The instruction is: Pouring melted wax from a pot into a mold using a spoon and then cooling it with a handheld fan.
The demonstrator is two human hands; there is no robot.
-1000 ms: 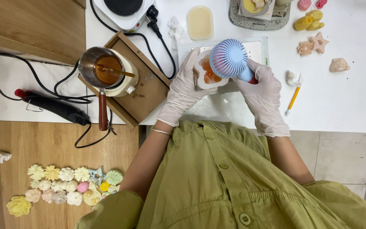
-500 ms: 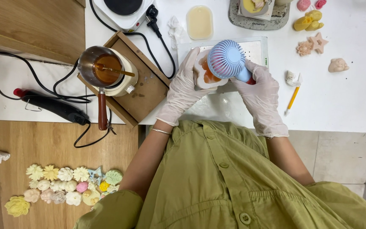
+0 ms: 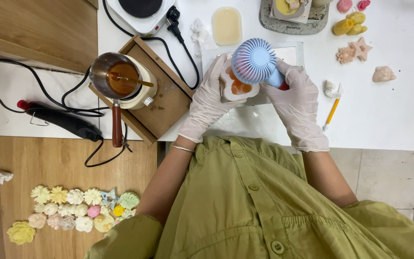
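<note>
Cooling is the step in hand: my right hand (image 3: 297, 103) grips the small blue fan (image 3: 254, 61), my left hand (image 3: 207, 98) grips the white mould (image 3: 233, 86). Next, I judge, calls for steady aim over the orange wax.

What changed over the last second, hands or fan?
Almost nothing. The right hand still grips the small blue handheld fan, which has drifted very slightly left over the white mould with orange filling. The left hand still holds that mould. Nothing was picked up or released. The metal pot of amber liquid and the yellow pencil stayed put.
</note>
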